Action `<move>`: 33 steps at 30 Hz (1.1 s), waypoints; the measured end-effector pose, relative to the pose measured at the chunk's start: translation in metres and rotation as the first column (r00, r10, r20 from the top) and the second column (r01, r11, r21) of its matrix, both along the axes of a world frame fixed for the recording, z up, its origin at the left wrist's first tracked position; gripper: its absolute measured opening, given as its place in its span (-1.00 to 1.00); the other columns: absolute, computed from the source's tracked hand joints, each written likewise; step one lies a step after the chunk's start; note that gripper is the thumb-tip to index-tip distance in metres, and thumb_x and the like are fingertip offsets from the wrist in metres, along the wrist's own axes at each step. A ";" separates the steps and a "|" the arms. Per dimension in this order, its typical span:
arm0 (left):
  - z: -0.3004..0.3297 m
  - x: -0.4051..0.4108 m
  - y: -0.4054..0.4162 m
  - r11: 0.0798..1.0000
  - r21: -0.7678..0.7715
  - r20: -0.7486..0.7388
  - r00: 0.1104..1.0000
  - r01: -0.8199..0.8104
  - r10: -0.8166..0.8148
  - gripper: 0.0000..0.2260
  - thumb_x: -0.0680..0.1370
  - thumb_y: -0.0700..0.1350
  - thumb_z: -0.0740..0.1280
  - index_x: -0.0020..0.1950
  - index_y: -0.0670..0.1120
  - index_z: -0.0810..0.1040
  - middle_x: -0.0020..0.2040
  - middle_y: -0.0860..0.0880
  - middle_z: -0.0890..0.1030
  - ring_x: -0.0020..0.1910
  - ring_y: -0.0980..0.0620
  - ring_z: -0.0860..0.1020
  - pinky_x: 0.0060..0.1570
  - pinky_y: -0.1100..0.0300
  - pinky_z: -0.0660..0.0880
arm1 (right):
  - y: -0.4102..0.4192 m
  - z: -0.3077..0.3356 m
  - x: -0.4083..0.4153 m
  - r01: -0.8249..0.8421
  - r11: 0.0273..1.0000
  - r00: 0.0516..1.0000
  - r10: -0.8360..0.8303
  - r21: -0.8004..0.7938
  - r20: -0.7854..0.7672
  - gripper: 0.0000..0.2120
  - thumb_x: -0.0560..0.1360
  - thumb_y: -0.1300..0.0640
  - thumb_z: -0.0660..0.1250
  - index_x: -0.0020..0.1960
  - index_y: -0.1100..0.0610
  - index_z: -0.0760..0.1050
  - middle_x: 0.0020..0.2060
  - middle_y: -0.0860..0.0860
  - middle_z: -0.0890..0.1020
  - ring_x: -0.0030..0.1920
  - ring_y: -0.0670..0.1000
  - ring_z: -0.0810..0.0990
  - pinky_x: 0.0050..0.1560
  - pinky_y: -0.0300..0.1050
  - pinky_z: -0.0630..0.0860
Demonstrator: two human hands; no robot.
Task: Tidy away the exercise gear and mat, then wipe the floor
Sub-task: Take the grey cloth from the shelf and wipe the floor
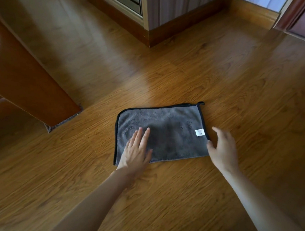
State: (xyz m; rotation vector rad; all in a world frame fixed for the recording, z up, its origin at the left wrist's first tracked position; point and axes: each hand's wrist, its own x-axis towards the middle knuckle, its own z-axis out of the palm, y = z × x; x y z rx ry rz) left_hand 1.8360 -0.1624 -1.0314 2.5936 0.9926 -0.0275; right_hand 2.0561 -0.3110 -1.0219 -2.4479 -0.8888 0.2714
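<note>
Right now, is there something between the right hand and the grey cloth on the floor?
Nothing visible. The right hand is at the right edge of the grey cloth, fingers relaxed, with only bare wooden floor around it. The left hand already lies flat on the cloth's left part.

Cloth [168,132] grey, black trim, white label [199,132]; floor [218,72] brown woodgrain.
</note>
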 end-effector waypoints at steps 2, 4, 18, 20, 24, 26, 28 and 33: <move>0.004 0.018 -0.013 0.998 -0.057 0.028 1.000 -0.002 0.003 -0.44 0.61 -0.09 0.08 0.54 -0.07 -0.10 0.56 -0.09 -0.07 0.53 -0.02 -0.14 0.50 0.08 -0.08 | -0.013 0.000 0.005 0.118 0.993 0.991 -0.119 -0.025 -0.067 -0.59 0.51 0.15 0.32 0.34 0.15 0.39 0.20 0.12 0.52 0.19 0.11 0.50 0.14 0.01 0.50; 0.008 0.036 -0.029 0.996 -0.088 0.075 0.997 0.008 -0.001 -0.51 0.57 -0.21 0.10 0.51 -0.12 0.12 0.53 -0.12 0.06 0.53 -0.06 -0.08 0.50 0.09 -0.06 | -0.021 0.000 0.005 0.151 0.988 0.981 -0.153 -0.028 -0.117 -0.63 0.52 0.13 0.32 0.30 0.16 0.42 0.13 0.11 0.57 0.11 0.09 0.55 0.07 -0.02 0.52; 0.033 0.078 -0.041 0.792 -0.553 0.252 0.855 -0.258 0.454 -0.65 0.54 -0.25 0.19 0.34 -0.14 0.42 0.26 -0.08 0.50 0.21 0.01 0.46 0.18 0.24 0.37 | 0.025 0.032 -0.017 0.352 0.927 0.709 -0.175 0.127 -0.683 -0.84 0.47 0.19 0.39 0.02 0.22 0.60 -0.19 0.01 0.62 -0.16 -0.04 0.55 -0.08 -0.19 0.52; 0.041 0.075 -0.026 0.690 -0.659 0.195 0.818 -0.300 0.542 -0.70 0.58 -0.18 0.18 0.30 -0.11 0.45 0.19 -0.04 0.53 0.15 0.02 0.49 0.13 0.22 0.39 | 0.038 0.039 -0.032 0.317 0.921 0.751 -0.100 0.224 -0.653 -0.81 0.47 0.21 0.38 0.08 0.22 0.59 -0.13 0.01 0.64 -0.14 -0.07 0.57 -0.14 -0.27 0.47; 0.054 0.069 0.004 0.460 -0.846 0.135 0.728 -0.267 0.672 -0.74 0.61 -0.07 0.17 0.17 -0.21 0.50 0.03 -0.16 0.57 -0.04 -0.05 0.53 -0.02 0.12 0.43 | 0.064 0.049 -0.075 0.141 0.935 0.866 0.042 0.325 -0.498 -0.79 0.47 0.17 0.38 0.09 0.19 0.59 -0.01 0.01 0.55 -0.03 -0.07 0.50 0.04 -0.24 0.43; 0.062 0.063 0.016 0.373 -0.906 0.161 0.653 -0.199 0.740 -0.63 0.58 0.02 0.22 0.21 -0.25 0.46 -0.02 -0.17 0.58 -0.07 -0.05 0.56 -0.08 0.16 0.47 | 0.076 0.051 -0.099 0.016 0.908 0.893 0.175 0.419 -0.414 -0.83 0.46 0.21 0.39 0.04 0.20 0.59 0.03 0.04 0.56 0.00 -0.06 0.52 0.11 -0.22 0.45; 0.069 0.051 0.026 0.318 -0.937 0.180 0.579 -0.145 0.795 -0.64 0.55 0.06 0.28 0.18 -0.19 0.49 -0.07 -0.12 0.60 -0.05 -0.06 0.59 -0.09 0.12 0.49 | 0.084 0.051 -0.123 -0.104 0.876 0.884 0.299 0.471 -0.361 -0.84 0.46 0.21 0.38 0.03 0.20 0.59 0.06 0.04 0.57 0.06 -0.05 0.54 0.14 -0.19 0.46; 0.066 0.005 0.046 0.457 -0.860 0.302 0.494 -0.228 0.815 -0.72 0.51 -0.22 0.36 0.21 -0.07 0.49 0.03 -0.08 0.63 0.02 -0.06 0.60 0.03 0.02 0.55 | 0.097 0.051 -0.156 -0.298 0.820 0.773 0.508 0.489 -0.380 -0.77 0.47 0.19 0.36 0.12 0.18 0.57 0.10 0.02 0.57 0.10 -0.07 0.53 0.15 -0.17 0.48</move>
